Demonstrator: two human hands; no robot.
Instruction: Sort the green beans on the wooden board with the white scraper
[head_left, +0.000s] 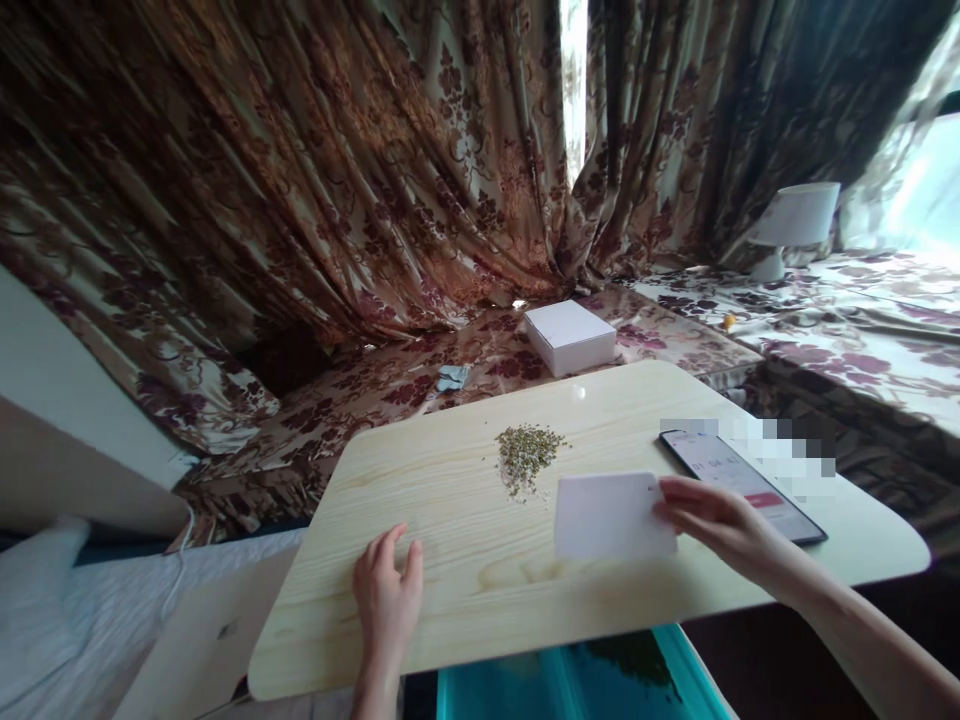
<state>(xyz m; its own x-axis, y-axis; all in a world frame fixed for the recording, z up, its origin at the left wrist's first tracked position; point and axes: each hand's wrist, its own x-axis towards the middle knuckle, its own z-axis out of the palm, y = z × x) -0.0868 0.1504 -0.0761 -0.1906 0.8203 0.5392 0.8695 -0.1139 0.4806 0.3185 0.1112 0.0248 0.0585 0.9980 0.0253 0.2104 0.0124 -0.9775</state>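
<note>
My right hand (709, 515) pinches the right edge of a white rectangular card (611, 515) and holds it over the wooden table (442, 590). Just beyond the card's left corner lies a pile of small green and pale grains (527, 455), with a few strewn around it. At the table's left side, my left hand (388, 580) rests with fingers loosely bent and apart, nothing in it. A phone (739, 480) with a timer on its screen lies flat beyond my right hand.
Below the table's near edge sits a turquoise bin (495, 690) with dark green matter inside. A white box (570, 335) and a small folded cloth (452, 377) lie on the patterned cover behind. A lamp (799, 215) stands at the back right, before long curtains (420, 180).
</note>
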